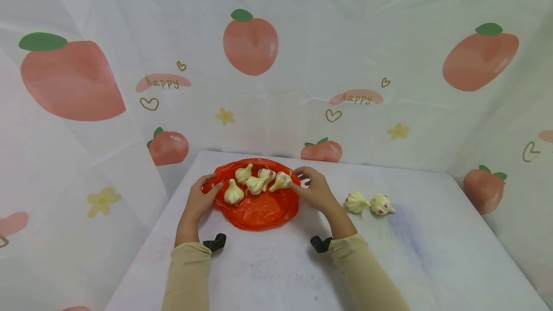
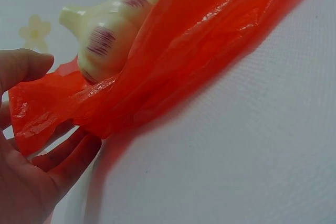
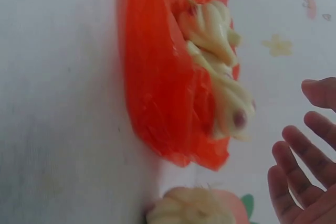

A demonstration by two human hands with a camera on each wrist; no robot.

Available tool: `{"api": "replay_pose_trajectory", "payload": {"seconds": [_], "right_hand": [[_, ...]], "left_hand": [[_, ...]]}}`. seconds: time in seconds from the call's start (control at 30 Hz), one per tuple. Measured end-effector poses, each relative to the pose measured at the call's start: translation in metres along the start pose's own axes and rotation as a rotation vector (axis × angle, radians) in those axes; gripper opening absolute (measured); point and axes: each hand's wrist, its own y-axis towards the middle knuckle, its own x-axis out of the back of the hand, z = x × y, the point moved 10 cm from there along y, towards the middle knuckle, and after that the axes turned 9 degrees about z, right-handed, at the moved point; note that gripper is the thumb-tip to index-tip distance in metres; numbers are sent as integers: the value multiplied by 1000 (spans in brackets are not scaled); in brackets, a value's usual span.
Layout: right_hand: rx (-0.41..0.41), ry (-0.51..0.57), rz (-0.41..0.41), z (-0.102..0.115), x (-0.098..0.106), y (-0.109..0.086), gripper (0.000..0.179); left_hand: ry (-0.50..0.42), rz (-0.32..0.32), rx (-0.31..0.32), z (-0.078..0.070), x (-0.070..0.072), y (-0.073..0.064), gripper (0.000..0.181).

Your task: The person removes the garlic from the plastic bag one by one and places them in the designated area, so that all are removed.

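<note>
Left grip (image 1: 202, 199): wide, fingers against red bag (image 1: 259, 214). Right grip (image 1: 317, 190): wide, beside it. Garlic bulbs (image 1: 234, 193) bagged between grips; two loose bulbs (image 1: 356, 202) remain outside, rightward.

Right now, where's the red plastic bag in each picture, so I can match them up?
Head: the red plastic bag is below the middle and a bit left, between the left hand and right hand.
Left wrist: it slants from the left side up towards the top right corner.
Right wrist: it runs down from the top edge, near the middle.
Shared landmark: garlic bulbs resting on the bag.
</note>
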Motion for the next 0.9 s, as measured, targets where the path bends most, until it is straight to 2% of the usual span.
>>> {"api": "replay_pose_trajectory", "payload": {"seconds": [0.23, 0.37, 0.63, 0.9], "right_hand": [[-41, -2, 47, -3, -19, 11, 42], [-72, -65, 73, -4, -25, 15, 43], [-72, -155, 105, -1, -32, 24, 43], [-122, -213, 124, -3, -36, 32, 47]], "left_hand": [[4, -11, -8, 2, -1, -3, 57], [1, -15, -10, 2, 0, -4, 58], [-14, -17, -9, 1, 1, -3, 57], [-10, -12, -13, 0, 2, 0, 58]]}}
